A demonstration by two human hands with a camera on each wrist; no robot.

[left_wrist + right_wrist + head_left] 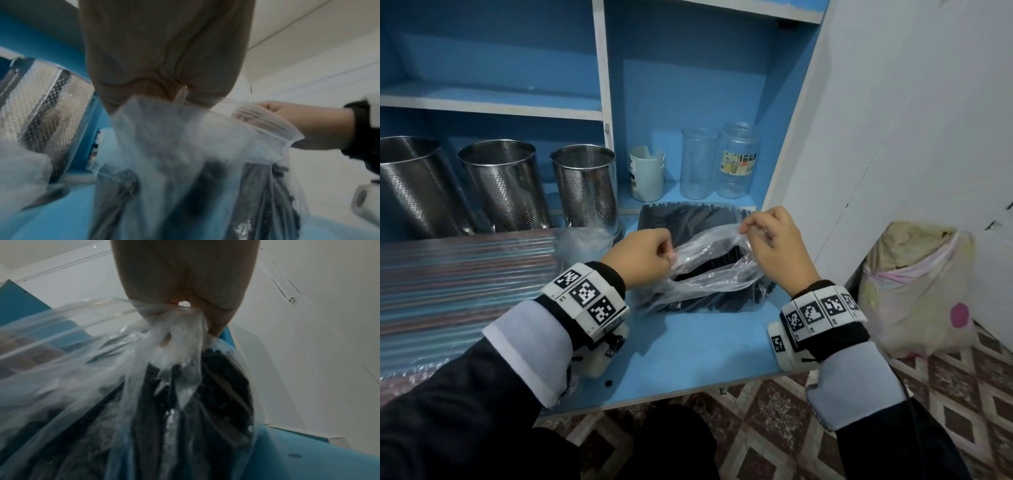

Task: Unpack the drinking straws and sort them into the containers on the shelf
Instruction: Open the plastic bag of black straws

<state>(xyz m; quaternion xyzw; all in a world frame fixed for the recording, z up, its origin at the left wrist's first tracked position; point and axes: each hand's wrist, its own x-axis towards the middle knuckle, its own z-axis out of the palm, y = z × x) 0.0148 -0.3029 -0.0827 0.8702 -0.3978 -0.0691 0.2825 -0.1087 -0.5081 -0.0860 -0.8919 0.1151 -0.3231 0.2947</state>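
Both hands work at the mouth of a clear plastic bag [709,263] that lies on the blue surface [688,356] toward its right edge, holding a bundle of black straws [722,260]. The left hand [643,258] is curled into a loose fist, knuckles up, thumb and fingers pinching the bag's left lip. The right hand [777,246] is raised slightly higher, wrist bent down, its thumb and forefinger pinching the opposite lip while the other fingers hang curled. Between the two grips the film is pulled apart, so the mouth gapes and the dark straw ends show inside. Both forearms reach in from the near edge, each wrist wearing a band of black-and-white markers [585,293].

A second pack of black straws [688,214] lies just behind the held bag, toward the back of the surface. A wide pack of striped coloured straws [465,274] covers the left part of the surface. Along the back stand three perforated steel canisters [585,185], a white cup [647,174], and two clear jars [736,161] nearest the right rear corner. From the right wrist view, the plastic is gathered into a tight bunch at the fingertips [222,316].
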